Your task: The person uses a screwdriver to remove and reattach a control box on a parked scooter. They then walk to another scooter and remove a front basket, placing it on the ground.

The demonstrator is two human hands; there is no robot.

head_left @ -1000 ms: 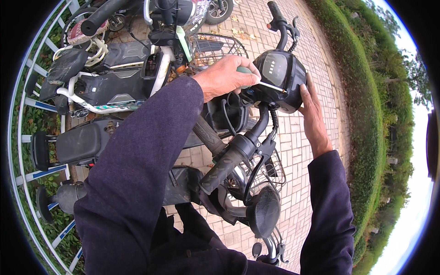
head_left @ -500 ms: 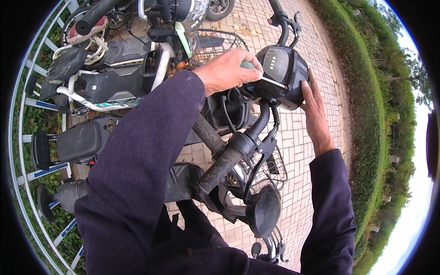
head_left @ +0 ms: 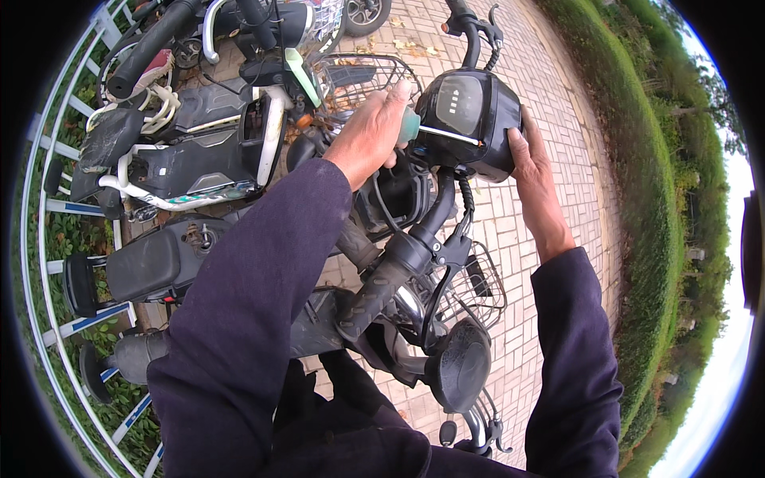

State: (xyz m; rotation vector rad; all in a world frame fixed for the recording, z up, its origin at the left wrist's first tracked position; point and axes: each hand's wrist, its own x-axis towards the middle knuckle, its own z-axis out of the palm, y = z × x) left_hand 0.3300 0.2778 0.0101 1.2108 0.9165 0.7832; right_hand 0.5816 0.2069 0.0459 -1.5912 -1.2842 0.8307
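Note:
In front of me is the black instrument housing (head_left: 500,119) of a scooter's handlebar, with a grey display panel (head_left: 458,102) on top. My left hand (head_left: 373,131) is closed around the green handle of a screwdriver (head_left: 450,135). Its pale shaft lies across the near side of the housing, and the tip touches or sits close to the surface by the right corner. Whether it sits in a screw is too small to tell. My right hand (head_left: 535,171) rests open against the housing's right side, thumb toward me and fingers partly hidden behind it.
A rubber handlebar grip (head_left: 374,299), brake lever (head_left: 440,307) and round mirror (head_left: 460,362) stand nearest me. Several parked scooters, including a white-framed one (head_left: 179,195), crowd the left beside a metal railing (head_left: 49,311). Brick paving (head_left: 562,88) and a hedge (head_left: 637,183) run along the right.
My left hand has drawn back from the screwdriver's shaft to its handle, exposing more of the shaft. My right hand stays on the housing. The whole view has shifted slightly.

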